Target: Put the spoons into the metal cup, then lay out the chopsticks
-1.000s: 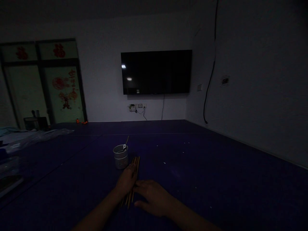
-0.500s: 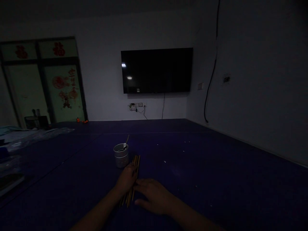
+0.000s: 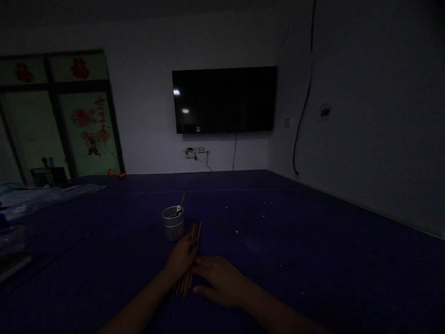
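Note:
A loose bundle of chopsticks (image 3: 187,284) lies on the dark blue surface, pointing away from me. My left hand (image 3: 181,255) rests across the middle of them with its fingers curled round them, hiding part of their length. At their right side is my right hand (image 3: 219,279), thumb and fingers apart, its fingertips at the chopsticks' edge. Just beyond my left hand stands a grey metal utensil holder (image 3: 173,228), upright. A spoon-like utensil (image 3: 180,205) leans out of it; its lower end is hidden inside.
Small white scraps (image 3: 237,231) are scattered on the blue surface (image 3: 250,255) to the right. Clear plastic wrapping (image 3: 59,198) lies at the left. A wall-mounted television (image 3: 225,99) and a hanging black cable (image 3: 302,116) are beyond. The room is dim.
The whole view has shifted slightly, so everything appears a little further left and up. Both hands keep nearly the same places at the chopsticks.

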